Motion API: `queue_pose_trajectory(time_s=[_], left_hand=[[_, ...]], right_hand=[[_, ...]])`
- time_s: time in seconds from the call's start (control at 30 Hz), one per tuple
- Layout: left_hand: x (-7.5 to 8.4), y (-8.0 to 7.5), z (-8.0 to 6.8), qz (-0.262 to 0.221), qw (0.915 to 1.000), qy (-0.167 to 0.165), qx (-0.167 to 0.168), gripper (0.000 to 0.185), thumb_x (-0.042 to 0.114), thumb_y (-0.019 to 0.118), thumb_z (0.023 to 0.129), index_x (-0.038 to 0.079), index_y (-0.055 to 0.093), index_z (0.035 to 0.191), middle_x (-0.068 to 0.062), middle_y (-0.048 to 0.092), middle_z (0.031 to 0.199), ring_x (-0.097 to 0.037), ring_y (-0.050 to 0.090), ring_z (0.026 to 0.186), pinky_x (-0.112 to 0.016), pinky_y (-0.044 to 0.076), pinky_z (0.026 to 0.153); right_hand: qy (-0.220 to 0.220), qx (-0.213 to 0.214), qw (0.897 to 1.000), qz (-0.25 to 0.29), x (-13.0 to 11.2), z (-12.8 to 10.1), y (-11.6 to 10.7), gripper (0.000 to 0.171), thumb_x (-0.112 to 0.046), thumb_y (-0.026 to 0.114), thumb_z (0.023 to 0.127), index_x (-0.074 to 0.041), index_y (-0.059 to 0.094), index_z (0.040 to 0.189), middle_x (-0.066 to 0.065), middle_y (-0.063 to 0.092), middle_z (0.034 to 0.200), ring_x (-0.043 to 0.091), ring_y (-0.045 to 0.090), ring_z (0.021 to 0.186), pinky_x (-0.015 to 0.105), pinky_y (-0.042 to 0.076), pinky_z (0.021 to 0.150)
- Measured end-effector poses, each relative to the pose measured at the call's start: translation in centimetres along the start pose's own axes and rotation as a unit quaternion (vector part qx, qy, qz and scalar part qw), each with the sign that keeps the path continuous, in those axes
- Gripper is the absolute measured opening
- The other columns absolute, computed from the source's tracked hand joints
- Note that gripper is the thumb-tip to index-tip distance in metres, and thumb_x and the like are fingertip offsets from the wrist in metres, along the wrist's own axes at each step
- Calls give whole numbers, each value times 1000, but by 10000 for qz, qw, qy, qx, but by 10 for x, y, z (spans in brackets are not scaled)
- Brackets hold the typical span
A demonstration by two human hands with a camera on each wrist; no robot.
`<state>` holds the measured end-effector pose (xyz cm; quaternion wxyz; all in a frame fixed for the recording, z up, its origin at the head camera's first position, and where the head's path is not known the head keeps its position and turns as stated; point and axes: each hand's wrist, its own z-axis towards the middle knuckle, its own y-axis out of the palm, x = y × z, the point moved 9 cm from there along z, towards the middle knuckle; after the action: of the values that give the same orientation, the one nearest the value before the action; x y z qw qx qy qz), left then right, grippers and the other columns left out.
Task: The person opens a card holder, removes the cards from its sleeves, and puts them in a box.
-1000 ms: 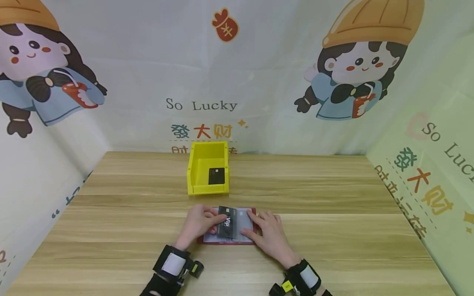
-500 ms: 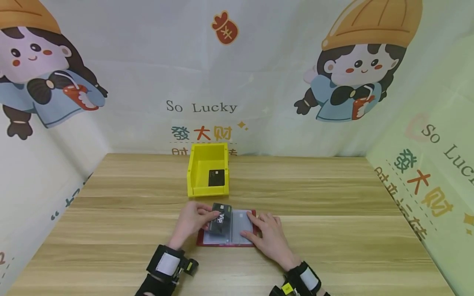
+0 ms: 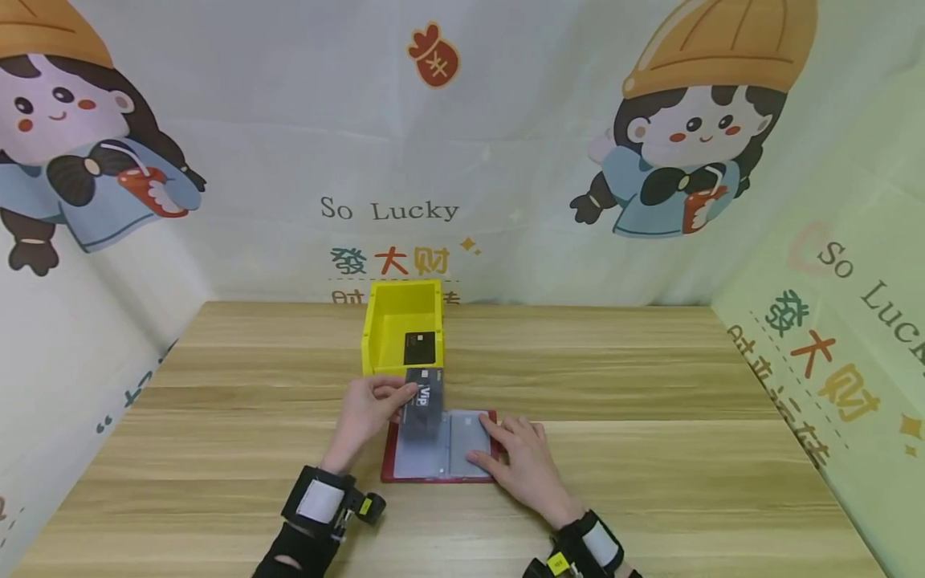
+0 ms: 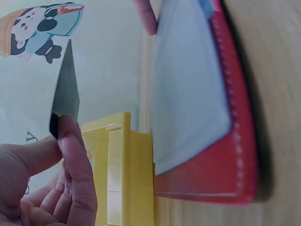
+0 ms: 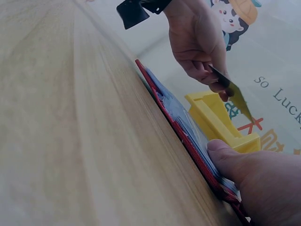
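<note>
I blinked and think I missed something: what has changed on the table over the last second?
The left hand, pinching the black VIP card, has lifted it off the red card holder toward the yellow bin. The right hand still presses the holder flat; the bin and the card inside stayed put.

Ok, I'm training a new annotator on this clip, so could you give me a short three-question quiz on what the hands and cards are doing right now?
1. True or false: the left hand pinches the VIP card clear of the red card holder.
2. What does the right hand rest on? A. yellow bin B. red card holder C. bare table
3. What lies inside the yellow bin?

Key: 1 true; 2 B; 3 a black card.
</note>
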<state>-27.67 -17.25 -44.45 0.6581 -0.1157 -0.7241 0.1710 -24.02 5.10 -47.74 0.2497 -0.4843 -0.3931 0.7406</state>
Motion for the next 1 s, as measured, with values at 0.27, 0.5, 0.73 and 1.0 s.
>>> queue_pose_trajectory(time_s=[0.27, 0.5, 0.73, 1.0], left_hand=[[6, -8, 11, -696, 9973, -152, 204, 35, 22, 68, 97, -2, 67, 123, -15, 76, 101, -9, 60, 70, -24, 55, 69], [12, -14, 23, -937, 9948, -241, 325, 41, 23, 64, 100, -1, 61, 133, -16, 75, 106, -7, 62, 74, -25, 56, 74], [25, -19, 37, -1111, 9931, -184, 324, 43, 18, 58, 102, -4, 54, 139, -21, 71, 112, -4, 62, 74, -15, 54, 68], [33, -19, 60, -1106, 9920, -523, 324, 49, 15, 51, 104, 2, 41, 150, -25, 58, 135, -19, 62, 98, -18, 56, 74]], right_hand=[[-20, 55, 10000, 54, 0, 0, -1, 57, -42, 75, 87, -7, 66, 131, -9, 45, 79, 8, 36, 79, 30, 24, 81], [-34, 54, 10000, 76, 1, 0, 0, 57, -41, 75, 87, -7, 66, 132, -9, 48, 80, 8, 37, 80, 31, 26, 81], [-51, 46, 9999, 132, 0, -1, 0, 57, -40, 75, 88, -6, 65, 132, -8, 50, 82, 9, 39, 81, 32, 27, 83], [-66, 76, 9998, 195, 1, -1, 0, 57, -40, 75, 87, -6, 65, 132, -7, 51, 83, 10, 40, 82, 33, 27, 82]])
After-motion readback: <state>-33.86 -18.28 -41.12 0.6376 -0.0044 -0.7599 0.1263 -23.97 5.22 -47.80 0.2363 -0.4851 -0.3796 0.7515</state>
